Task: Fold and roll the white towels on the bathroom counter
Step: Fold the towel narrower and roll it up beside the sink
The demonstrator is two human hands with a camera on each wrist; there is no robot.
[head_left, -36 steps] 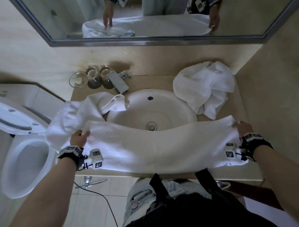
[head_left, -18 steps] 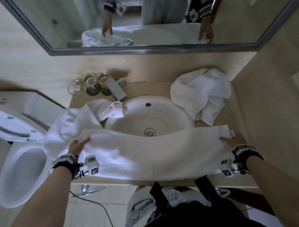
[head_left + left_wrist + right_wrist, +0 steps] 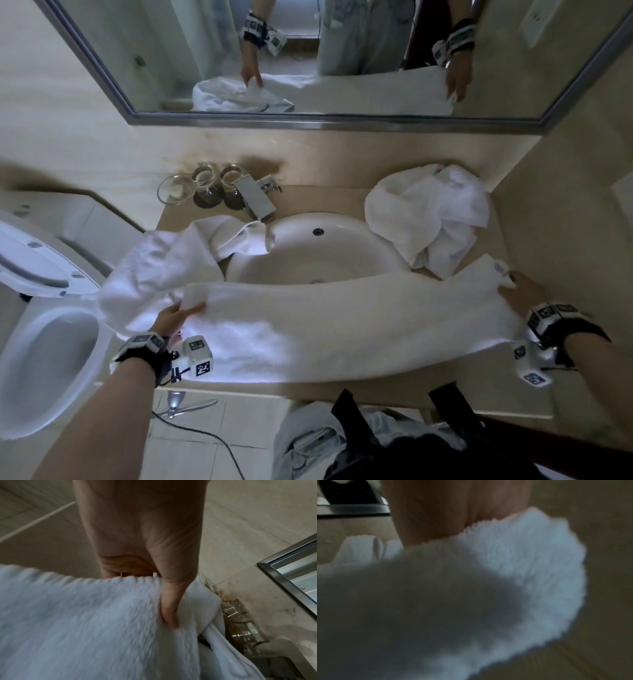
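Mid-fold, long towel (image 3: pixel 342 322) stretched along counter (image 3: pixel 342 390) front, half over sink. Left hand (image 3: pixel 173 317) fingers pinch left end; right hand (image 3: pixel 524 291) fingers clamp right corner. Next probably: square edges, then roll. Crumpled towel (image 3: pixel 431 212) waits back right.

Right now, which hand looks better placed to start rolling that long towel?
Probably the right hand: it holds the long towel at its free end on open counter. The left hand grips an end that lies against another crumpled towel.
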